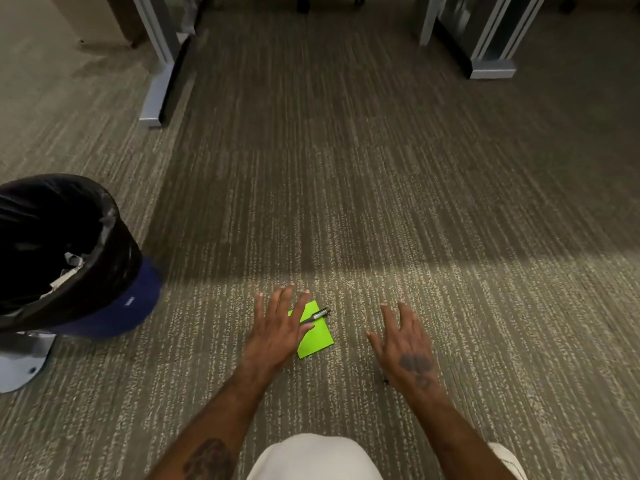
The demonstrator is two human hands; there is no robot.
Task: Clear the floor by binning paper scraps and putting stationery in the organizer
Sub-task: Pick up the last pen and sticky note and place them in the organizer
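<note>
A bright green paper scrap (317, 336) lies flat on the carpet in front of me. A black pen (317, 314) rests across its far corner. My left hand (277, 327) hovers over the paper's left edge with fingers spread, holding nothing. My right hand (403, 344) is to the right of the paper, palm down, fingers apart and empty. At the left stands a blue bin (114, 306) lined with a black bag, with some white paper inside. No organizer is in view.
Grey desk legs (156, 98) stand at the back left, and another metal base (491, 67) at the back right. A grey foot plate (20, 362) sits beside the bin. My knee in light trousers (311, 459) is at the bottom edge.
</note>
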